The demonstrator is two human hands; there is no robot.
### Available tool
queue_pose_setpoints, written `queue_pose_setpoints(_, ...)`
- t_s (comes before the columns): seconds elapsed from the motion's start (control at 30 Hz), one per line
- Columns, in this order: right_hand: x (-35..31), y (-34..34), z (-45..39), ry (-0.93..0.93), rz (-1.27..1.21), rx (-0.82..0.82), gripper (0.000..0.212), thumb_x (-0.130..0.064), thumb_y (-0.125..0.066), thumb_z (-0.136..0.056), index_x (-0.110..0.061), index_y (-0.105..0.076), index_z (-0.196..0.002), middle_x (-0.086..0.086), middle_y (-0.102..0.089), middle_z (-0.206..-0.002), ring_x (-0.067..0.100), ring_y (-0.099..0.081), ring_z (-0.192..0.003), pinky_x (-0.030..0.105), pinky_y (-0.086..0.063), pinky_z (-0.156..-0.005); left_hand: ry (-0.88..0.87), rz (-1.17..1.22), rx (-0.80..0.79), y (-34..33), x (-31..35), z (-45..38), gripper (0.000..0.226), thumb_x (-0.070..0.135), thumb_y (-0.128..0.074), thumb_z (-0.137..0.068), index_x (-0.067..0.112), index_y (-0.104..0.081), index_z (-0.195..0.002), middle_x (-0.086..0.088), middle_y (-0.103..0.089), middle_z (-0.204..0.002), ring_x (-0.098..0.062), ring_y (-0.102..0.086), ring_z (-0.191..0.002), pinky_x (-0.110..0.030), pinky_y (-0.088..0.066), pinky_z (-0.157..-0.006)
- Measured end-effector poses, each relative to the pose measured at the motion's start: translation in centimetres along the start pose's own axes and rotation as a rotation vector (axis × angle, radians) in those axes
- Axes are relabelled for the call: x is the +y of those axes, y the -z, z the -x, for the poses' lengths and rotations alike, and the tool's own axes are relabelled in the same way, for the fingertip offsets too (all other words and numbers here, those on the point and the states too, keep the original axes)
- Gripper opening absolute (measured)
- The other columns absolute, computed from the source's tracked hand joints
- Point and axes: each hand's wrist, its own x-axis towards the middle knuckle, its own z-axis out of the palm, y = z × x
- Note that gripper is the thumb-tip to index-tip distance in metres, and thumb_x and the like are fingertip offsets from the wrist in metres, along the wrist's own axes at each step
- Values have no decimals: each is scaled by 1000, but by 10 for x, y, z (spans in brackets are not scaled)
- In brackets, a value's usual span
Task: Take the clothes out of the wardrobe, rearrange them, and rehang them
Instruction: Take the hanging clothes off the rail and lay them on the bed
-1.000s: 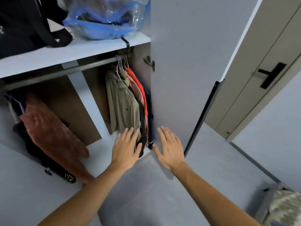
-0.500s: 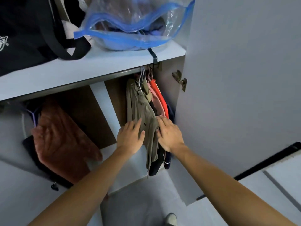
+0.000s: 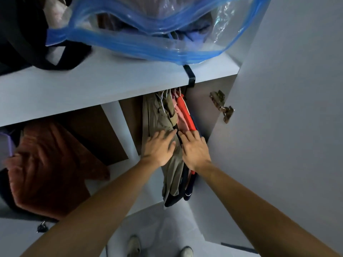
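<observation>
1. Wardrobe, interior: pale grey panels with a brown back board; door swung open at the right, metal hinge on its inner edge.
2. Shelf, upper: carries a clear plastic bag with blue edging, stuffed with fabric, and a black bag with straps to its left.
3. Black strap hook: wraps over the shelf's front edge, just above the hangers.
4. Clothes, hung group at the right end of the wardrobe, under the shelf: an olive shirt foremost, then a pink garment, a red garment and dark pieces showing at the bottom. Hanger hooks are partly hidden by the shelf.
5. Left hand: fingers straight and spread, palm flat against the olive shirt.
6. Right hand: fingers extended, lying on the pink and red garments just beside the left hand; a dark strip of cloth shows between the two hands.
7. Rust-brown garment: hangs at the far left, blurred, well apart from the group.
8. Floor, pale: two light shoes at the bottom edge.
</observation>
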Motion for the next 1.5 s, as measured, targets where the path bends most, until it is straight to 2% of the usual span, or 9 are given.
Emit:
queue_pose_setpoints(0.27, -12, -9, -27, 27, 131, 129, 21, -29, -67, -86, -12, -70, -97, 5, -69, -91, 32, -54, -103, 43, -40, -78, 8, -20, 154, 4, -18, -8, 23, 37, -50, -99, 19, -56, -113, -3, -69, -108, -25, -62, -103, -37, -52, -72)
queue_pose_setpoints(0.4, -33, -8, -37, -28, 111, 31, 32, -18, -80, -56, -11, -65, -83, 7, -68, -73, 33, -62, -86, 40, -44, -76, 119, 37, 46, 13, -31, -12, 44, 19, -65, -90, 12, -44, -128, -10, -71, -108, -32, -70, -100, -39, -56, -71)
queue_pose_setpoints(0.5, -48, -8, -44, -95, 81, -24, 45, -15, -83, -51, -10, -65, -91, 6, -69, -74, 29, -67, -75, 36, -45, -76, 245, 86, 51, 13, -41, -12, 64, 18, -72, -90, 8, -32, -139, -16, -72, -109, -38, -73, -95, -45, -57, -76)
queue_pose_setpoints(0.77, -73, -3, -66, -243, 5, -63, 49, -14, -74, -78, -6, -51, -121, 9, -74, -99, 32, -73, -89, 34, -46, -89, 411, 199, 129, 11, -60, -39, 31, 37, -45, -108, 8, -49, -120, -20, -72, -105, -43, -70, -98, -42, -46, -71)
queue_pose_setpoints(0.93, -83, -4, -75, -297, -32, -93, 47, -11, -73, -88, -6, -52, -129, 9, -72, -114, 33, -74, -103, 36, -56, -77, 460, 328, 134, 8, -63, -48, 30, 35, -43, -109, 9, -53, -121, -21, -69, -110, -44, -66, -106, -42, -44, -75)
queue_pose_setpoints(1.07, -77, -14, -74, -402, -387, -55, 57, -6, -66, -87, -2, -43, -139, 19, -69, -115, 42, -69, -103, 41, -53, -82, 448, 457, 186, 6, -74, -41, 30, 34, -40, -110, 7, -51, -120, -24, -67, -106, -47, -64, -104, -45, -45, -76)
queue_pose_setpoints(1.2, -80, -14, -87, -477, -644, -14, 43, -19, -50, -104, -6, -46, -145, 23, -68, -121, 48, -65, -109, 50, -53, -93, 435, 493, 225, 12, -90, -26, 34, 36, -40, -111, 4, -52, -118, -25, -66, -104, -47, -63, -100, -44, -43, -73)
queue_pose_setpoints(1.33, -98, -12, -91, -497, -786, 132, 58, -24, -43, -110, -12, -22, -163, 17, -72, -110, 37, -69, -97, 48, -56, -91, 453, 491, 257, 20, -103, -11, 36, 36, -43, -110, 3, -54, -117, -27, -66, -106, -48, -63, -100, -46, -46, -75)
queue_pose_setpoints(1.5, -110, -24, -73, -451, -832, 183, 35, -42, -37, -105, -15, -55, -117, 13, -69, -86, 38, -67, -78, 53, -58, -75, 469, 583, 333, 34, -97, 16, 35, 35, -44, -110, 2, -55, -112, -25, -66, -99, -46, -63, -95, -40, -39, -71)
